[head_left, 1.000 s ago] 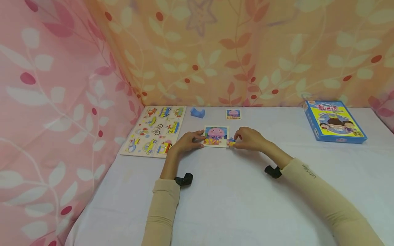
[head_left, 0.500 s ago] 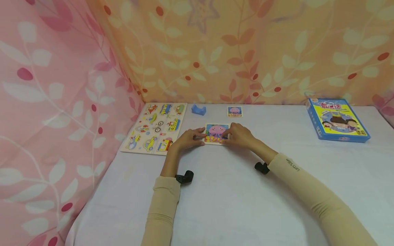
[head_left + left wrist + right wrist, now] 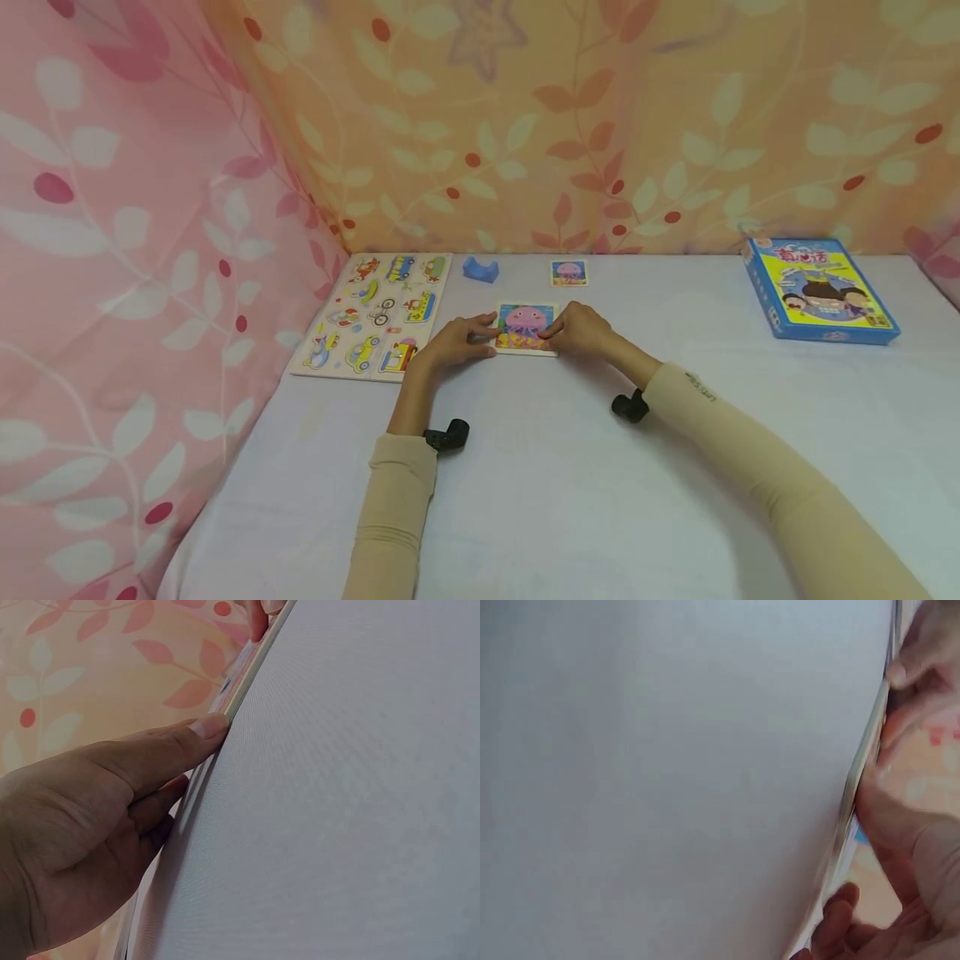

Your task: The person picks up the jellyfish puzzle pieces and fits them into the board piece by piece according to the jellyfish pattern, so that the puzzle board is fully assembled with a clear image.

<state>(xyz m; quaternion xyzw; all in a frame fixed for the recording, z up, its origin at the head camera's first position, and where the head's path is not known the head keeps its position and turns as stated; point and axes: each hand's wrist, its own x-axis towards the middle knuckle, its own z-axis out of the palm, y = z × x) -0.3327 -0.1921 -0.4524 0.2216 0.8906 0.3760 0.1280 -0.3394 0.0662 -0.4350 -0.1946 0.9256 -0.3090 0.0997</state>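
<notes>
A small square jigsaw puzzle (image 3: 522,325) with a pink jellyfish picture in a pale tray lies flat on the white-covered table. My left hand (image 3: 458,342) holds the tray's left side, thumb at the near left corner; in the left wrist view that thumb (image 3: 210,726) lies against the tray's edge. Over the puzzle's lower right corner, the fingertips and thumb of my right hand (image 3: 583,328) pinch a puzzle piece, mostly hidden under them. Seen from the right wrist, the right thumb (image 3: 889,814) bears on the tray's rim, opposite the left hand (image 3: 926,664).
Behind the puzzle lie a small jellyfish picture card (image 3: 569,273) and a blue notched block (image 3: 480,269). A wooden peg board with vehicle pictures (image 3: 375,315) is close by the left hand. At the right back sits a blue and yellow box (image 3: 821,290).
My right hand has moved left, bringing the puzzle piece from beside the tray onto its lower right corner, where the picture had a gap. The left hand has kept its place.
</notes>
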